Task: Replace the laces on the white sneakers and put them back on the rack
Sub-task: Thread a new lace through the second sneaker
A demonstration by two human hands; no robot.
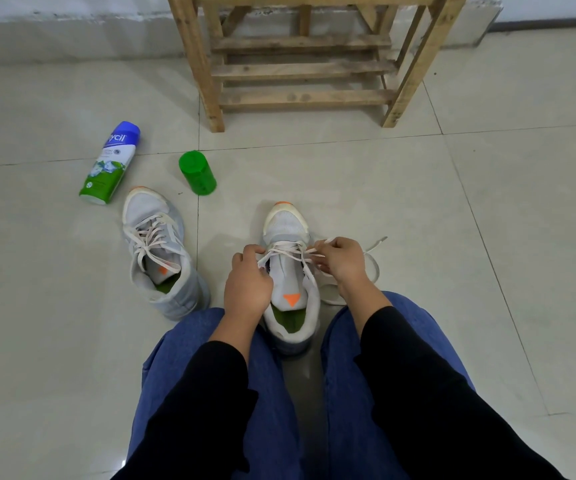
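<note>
A pale tiled floor (487,202) fills the view. At its far edge, against the wall, stands a wooden rack (300,69) with slatted shelves. The person sits low, legs in blue jeans (272,393) spread to either side, black sleeves reaching forward.

To the left, well apart from the hands, a second sneaker (156,251) lies laced on the floor, its toe pointing away and slightly left. Just beyond its toe a spray bottle (110,164) lies on its side, blue top toward the wall. A green cap (197,173) lies tipped over near it, on the floor between the sneakers and the rack's left leg.

The white sneaker (288,223) being laced stands upright on its sole between the knees. Its long axis runs straight away from the person, with the orange-tipped toe toward the rack and the heel close to the body.

The left hand (246,282) hovers over the sneaker's left side, its grip pinching the lace (371,261) at the eyelets. The right hand (340,261) is at the right side, its grip pinching a lace end between the fingertips. Loose lace trails onto the floor to the right.
</note>
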